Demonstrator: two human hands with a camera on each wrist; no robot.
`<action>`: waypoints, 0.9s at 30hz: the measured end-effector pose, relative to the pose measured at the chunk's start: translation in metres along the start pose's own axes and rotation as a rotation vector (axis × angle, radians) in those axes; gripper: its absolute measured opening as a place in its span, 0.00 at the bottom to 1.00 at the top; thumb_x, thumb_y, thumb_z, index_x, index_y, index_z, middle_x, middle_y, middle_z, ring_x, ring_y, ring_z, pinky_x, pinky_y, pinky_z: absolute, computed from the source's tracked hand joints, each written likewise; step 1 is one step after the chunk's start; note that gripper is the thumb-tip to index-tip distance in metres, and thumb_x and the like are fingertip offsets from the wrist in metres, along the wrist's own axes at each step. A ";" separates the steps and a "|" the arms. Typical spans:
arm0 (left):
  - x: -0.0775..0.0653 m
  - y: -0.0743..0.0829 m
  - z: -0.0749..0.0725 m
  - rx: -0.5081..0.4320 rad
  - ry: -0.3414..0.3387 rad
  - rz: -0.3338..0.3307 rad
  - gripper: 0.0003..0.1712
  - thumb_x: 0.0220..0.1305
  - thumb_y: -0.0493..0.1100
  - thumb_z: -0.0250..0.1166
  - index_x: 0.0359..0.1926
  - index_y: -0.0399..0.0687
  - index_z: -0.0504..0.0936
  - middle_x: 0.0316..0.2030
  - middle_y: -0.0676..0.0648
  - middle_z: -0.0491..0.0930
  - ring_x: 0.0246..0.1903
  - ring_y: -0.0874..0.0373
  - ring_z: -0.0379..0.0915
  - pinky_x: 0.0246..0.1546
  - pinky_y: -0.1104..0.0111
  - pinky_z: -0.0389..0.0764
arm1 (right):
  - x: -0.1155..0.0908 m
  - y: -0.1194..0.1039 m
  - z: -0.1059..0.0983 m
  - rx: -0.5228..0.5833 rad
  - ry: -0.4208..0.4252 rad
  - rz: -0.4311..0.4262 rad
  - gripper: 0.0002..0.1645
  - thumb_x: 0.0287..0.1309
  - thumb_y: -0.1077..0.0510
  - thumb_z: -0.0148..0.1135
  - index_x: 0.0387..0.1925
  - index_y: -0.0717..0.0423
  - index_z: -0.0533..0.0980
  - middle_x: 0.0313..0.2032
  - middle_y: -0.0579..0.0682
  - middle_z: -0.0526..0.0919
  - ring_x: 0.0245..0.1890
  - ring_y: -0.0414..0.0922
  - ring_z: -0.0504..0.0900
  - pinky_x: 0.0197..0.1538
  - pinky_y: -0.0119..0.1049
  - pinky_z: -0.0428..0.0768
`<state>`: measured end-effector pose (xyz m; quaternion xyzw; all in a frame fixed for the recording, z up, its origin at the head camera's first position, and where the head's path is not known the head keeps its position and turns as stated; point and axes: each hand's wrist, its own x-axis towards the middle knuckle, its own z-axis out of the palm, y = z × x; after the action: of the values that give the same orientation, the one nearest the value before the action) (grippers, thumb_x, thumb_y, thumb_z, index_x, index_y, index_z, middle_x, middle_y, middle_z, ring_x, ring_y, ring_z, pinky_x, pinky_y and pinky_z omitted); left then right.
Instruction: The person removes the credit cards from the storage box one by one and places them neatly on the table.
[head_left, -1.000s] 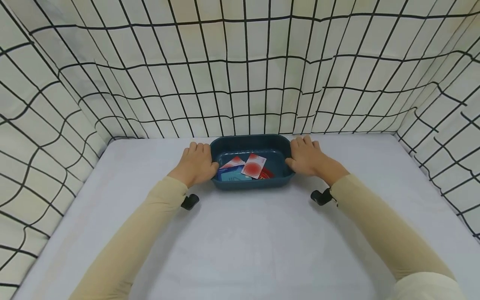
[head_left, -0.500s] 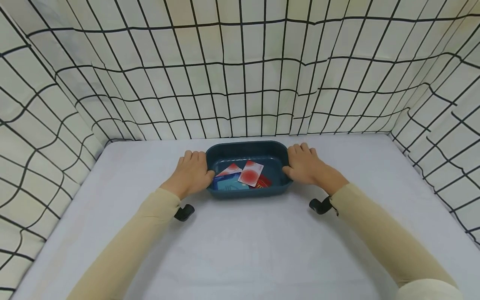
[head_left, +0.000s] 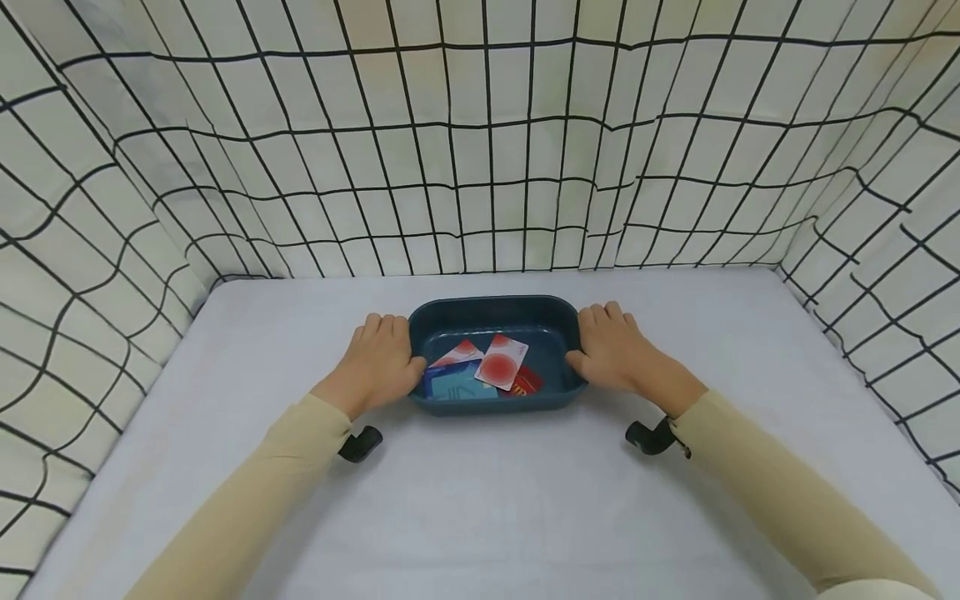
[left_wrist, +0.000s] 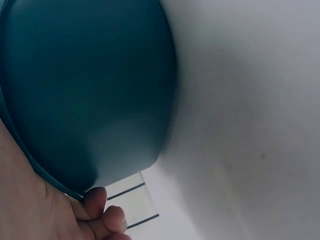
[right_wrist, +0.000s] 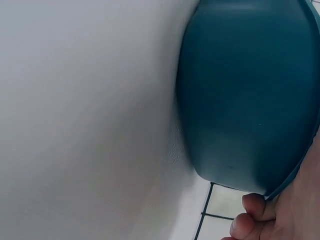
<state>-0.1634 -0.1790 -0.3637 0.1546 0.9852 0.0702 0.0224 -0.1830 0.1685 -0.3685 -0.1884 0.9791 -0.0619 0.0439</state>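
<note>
A dark teal oval-cornered plastic basin (head_left: 495,407) sits on the white table, held at both short ends. My left hand (head_left: 378,364) grips its left rim, thumb over the edge. At the opposite end my right hand (head_left: 617,350) grips the rim in the same way. Inside lie several cards: a white one with a red circle (head_left: 501,362), a blue one (head_left: 459,382), a red one (head_left: 525,382) and a partly covered red-and-white one (head_left: 459,353). Both wrist views show the basin's outer wall (left_wrist: 95,90) close to the white cloth, with curled fingertips (right_wrist: 254,206) under the rim.
White cloth (head_left: 495,508) covers the table. Black netting (head_left: 487,125) over pale walls rises behind the table and along both sides. A black wrist camera (head_left: 362,444) hangs under the left wrist, another camera (head_left: 649,437) under the right.
Both hands have drawn the basin toward the person, away from the back net. The cards have moved along inside it, and the grip on both ends is unchanged.
</note>
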 end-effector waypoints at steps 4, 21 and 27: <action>-0.005 0.002 0.001 0.001 0.008 0.009 0.25 0.68 0.50 0.51 0.50 0.29 0.68 0.43 0.37 0.70 0.46 0.43 0.60 0.46 0.54 0.64 | -0.007 -0.001 0.001 -0.002 0.020 -0.008 0.29 0.64 0.45 0.51 0.51 0.67 0.68 0.45 0.61 0.74 0.50 0.58 0.67 0.50 0.53 0.67; -0.038 0.001 0.004 -0.072 0.026 0.071 0.20 0.67 0.47 0.53 0.48 0.33 0.69 0.39 0.41 0.70 0.43 0.47 0.58 0.44 0.56 0.61 | -0.047 -0.014 0.008 -0.010 0.091 -0.091 0.21 0.58 0.48 0.56 0.38 0.64 0.69 0.30 0.54 0.70 0.41 0.52 0.67 0.51 0.49 0.67; -0.050 0.001 0.006 -0.047 0.049 0.086 0.20 0.66 0.47 0.55 0.47 0.34 0.69 0.38 0.42 0.69 0.42 0.48 0.58 0.43 0.58 0.60 | -0.059 -0.022 0.009 0.002 0.090 -0.087 0.23 0.57 0.47 0.57 0.40 0.65 0.70 0.31 0.53 0.70 0.42 0.52 0.67 0.51 0.49 0.68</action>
<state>-0.1153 -0.1925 -0.3688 0.1944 0.9760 0.0981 -0.0012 -0.1200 0.1697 -0.3704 -0.2277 0.9710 -0.0732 -0.0027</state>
